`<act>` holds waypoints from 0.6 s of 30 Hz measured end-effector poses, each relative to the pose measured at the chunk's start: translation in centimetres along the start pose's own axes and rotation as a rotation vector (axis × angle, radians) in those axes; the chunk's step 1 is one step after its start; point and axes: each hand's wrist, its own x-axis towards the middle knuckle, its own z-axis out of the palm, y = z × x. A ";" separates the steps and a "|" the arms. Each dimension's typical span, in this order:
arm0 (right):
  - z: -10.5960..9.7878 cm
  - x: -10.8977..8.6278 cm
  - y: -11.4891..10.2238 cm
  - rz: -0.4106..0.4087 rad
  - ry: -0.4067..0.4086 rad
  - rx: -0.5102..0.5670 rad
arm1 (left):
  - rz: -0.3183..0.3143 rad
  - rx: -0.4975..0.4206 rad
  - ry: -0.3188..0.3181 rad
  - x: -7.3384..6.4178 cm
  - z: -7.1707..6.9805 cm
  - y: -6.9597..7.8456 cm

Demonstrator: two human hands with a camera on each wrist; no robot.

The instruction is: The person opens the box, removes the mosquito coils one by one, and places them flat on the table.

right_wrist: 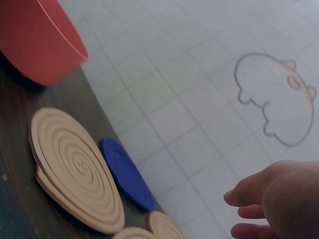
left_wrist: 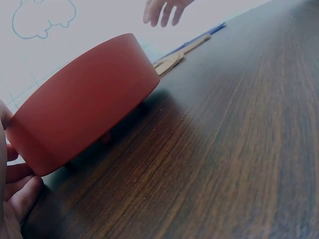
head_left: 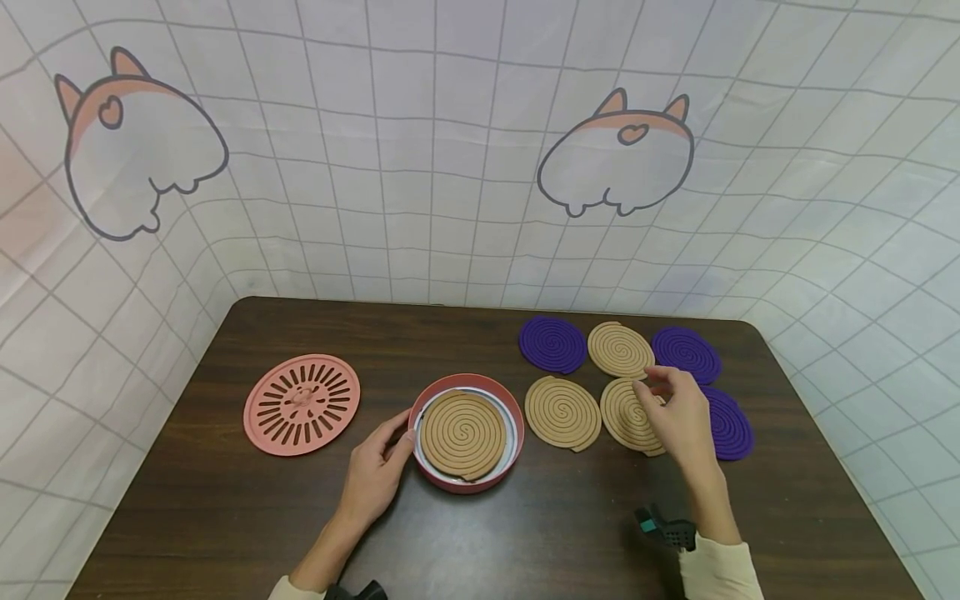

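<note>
In the head view my left hand [head_left: 375, 475] grips the left side of a round red mosquito coil box [head_left: 462, 489], thumb near its rim and fingers along its wall. A tan mosquito coil [head_left: 462, 435] lies flat inside, on a pale lining. The left wrist view shows the box's red outer wall [left_wrist: 87, 102] with fingertips [left_wrist: 25, 196] at its lower edge. Over another tan coil [head_left: 626, 425] hovers my right hand [head_left: 681, 417], partly covering it; its fingers are loosely bent, with nothing between them in the right wrist view.
Right of the box lie more tan coils [head_left: 562, 412] [head_left: 620, 350] and purple coils [head_left: 553, 344] [head_left: 686, 354] [head_left: 727, 423]. A pink slotted lid [head_left: 302, 405] rests at the left of the dark wooden table [head_left: 525, 550]. A white gridded curtain [head_left: 450, 167] stands behind.
</note>
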 end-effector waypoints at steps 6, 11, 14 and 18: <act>0.9 -0.3 -1.5 -0.058 -0.036 0.031 | 0.000 -0.006 0.006 -0.1 -0.1 -0.1; 1.6 -0.6 -2.3 -0.082 -0.041 0.062 | -0.001 -0.010 0.004 -0.1 0.1 0.0; 2.1 -0.7 -2.7 -0.085 -0.048 0.071 | -0.004 -0.011 0.001 -0.1 0.1 0.0; 2.6 -0.8 -3.3 -0.096 -0.056 0.077 | -0.013 -0.009 0.000 -0.1 0.0 0.0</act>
